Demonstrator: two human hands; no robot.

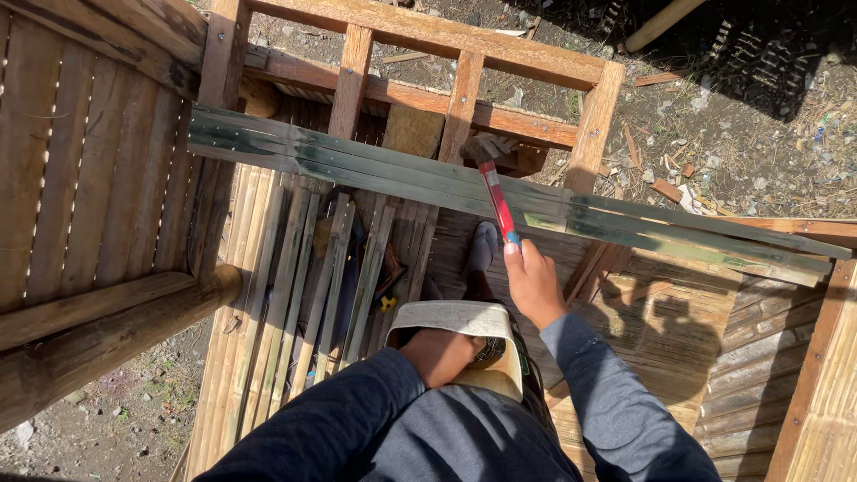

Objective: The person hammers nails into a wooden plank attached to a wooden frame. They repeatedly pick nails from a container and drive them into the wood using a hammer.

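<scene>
The right hand [533,284] is closed around the lower end of a hammer [496,192], its fingers wrapped tight on the grip, so that the red handle runs up and away from the fist toward the far side of the scene. The hammer's dark head sits just beyond a bundle of long green-grey bamboo slats [500,195], and the handle crosses over those slats at about their middle. The left hand [440,353] is pushed into a pale pouch [464,335] held at the person's waist; its fingers are hidden inside, and whether they are spread or pinching anything cannot be told. The slats lie across the wooden frame [464,43] from far left to near right, resting on its upright posts. Below them a slatted bamboo floor [268,295] shows narrow gaps between the strips, and a foot in a grey shoe [483,246] stands on it just beside the right hand. A slatted bamboo wall panel [89,170] stands at the left. Beyond the frame lies bare ground [714,134] strewn with wood scraps and chips, in strong sunlight with hard shadows. The hammer handle is red with a blue band at the grip end; the head is dark and partly lost in shadow.
</scene>
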